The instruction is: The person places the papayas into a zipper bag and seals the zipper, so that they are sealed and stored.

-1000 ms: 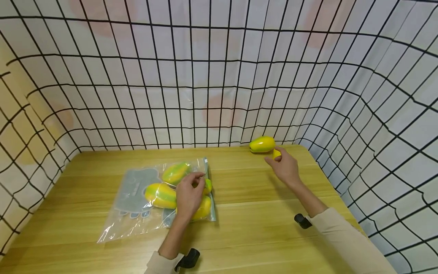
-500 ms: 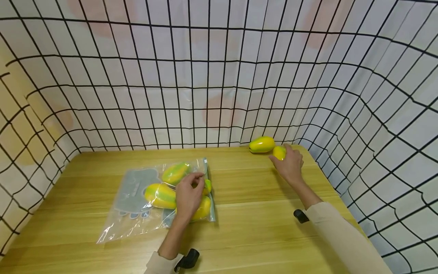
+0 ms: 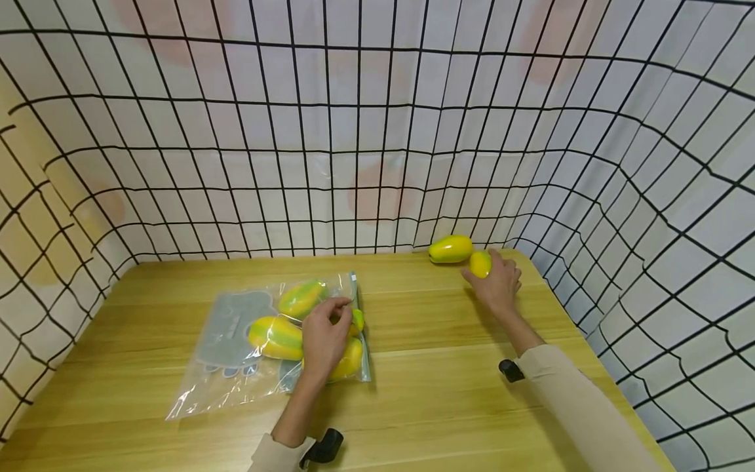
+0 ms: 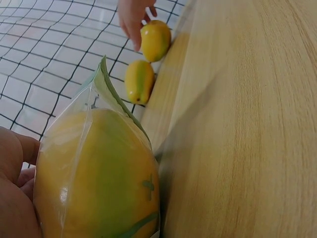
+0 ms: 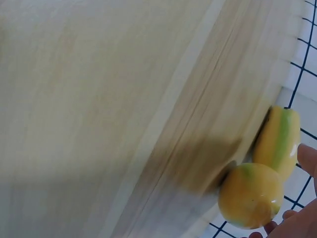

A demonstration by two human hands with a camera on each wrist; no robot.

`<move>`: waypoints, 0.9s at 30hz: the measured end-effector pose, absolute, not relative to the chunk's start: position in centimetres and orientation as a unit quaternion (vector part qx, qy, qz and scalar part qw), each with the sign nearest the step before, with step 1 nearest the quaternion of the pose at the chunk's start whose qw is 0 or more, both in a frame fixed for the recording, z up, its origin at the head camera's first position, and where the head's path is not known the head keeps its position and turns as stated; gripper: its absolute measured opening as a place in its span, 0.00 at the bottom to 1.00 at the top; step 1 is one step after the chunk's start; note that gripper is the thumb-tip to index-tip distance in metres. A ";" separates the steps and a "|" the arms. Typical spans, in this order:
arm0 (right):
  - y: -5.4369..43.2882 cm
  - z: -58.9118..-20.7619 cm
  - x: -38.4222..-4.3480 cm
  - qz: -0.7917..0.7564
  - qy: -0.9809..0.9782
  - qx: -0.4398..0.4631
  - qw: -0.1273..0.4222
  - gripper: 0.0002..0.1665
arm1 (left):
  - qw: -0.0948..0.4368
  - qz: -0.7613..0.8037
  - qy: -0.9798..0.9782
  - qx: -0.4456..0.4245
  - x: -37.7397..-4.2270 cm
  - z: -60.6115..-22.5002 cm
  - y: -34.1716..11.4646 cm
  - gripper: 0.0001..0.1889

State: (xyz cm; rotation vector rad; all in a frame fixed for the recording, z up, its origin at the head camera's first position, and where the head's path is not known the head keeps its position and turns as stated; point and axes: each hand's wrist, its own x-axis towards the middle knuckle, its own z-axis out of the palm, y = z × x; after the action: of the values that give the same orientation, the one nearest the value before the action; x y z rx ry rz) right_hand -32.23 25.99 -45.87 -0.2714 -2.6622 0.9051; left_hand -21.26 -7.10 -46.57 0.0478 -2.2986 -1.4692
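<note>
A clear zip bag (image 3: 200,393) with a grey-blue printed shape lies on the left of the table, several yellow-green papayas (image 3: 276,337) inside. My left hand (image 3: 324,334) is over it, thumb and fingertips brought together on the film near its zip edge. In the left wrist view, one bagged papaya (image 4: 106,173) fills the foreground beside my fingers. At the back right, my right hand (image 3: 500,282) curls round a loose papaya (image 3: 480,263), thumb at its left front and fingers on its right. Another loose papaya (image 3: 451,249) lies just left of it.
Black wire grid (image 3: 377,151) in front of a pale sheet borders the wooden table (image 3: 425,400) at the back and sides. Both loose papayas lie close to the back grid. A dark wrist device (image 3: 328,446) sits at the left cuff, another (image 3: 510,370) at the right.
My right hand has shifted right and round the nearer loose papaya, which it mostly covered a second ago. The left hand and the bag look the same.
</note>
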 end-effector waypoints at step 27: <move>27.8 -46.7 -30.8 0.336 -0.926 -0.121 0.126 0.44 | 0.208 -0.518 -0.829 0.015 -21.2 -46.6 -7.0 0.09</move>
State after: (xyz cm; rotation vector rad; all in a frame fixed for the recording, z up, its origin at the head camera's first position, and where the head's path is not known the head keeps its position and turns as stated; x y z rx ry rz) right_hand -30.76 27.81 -46.69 -0.3515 -2.6956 0.9781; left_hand -21.24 -7.00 -46.63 0.0419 -2.3078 -1.4422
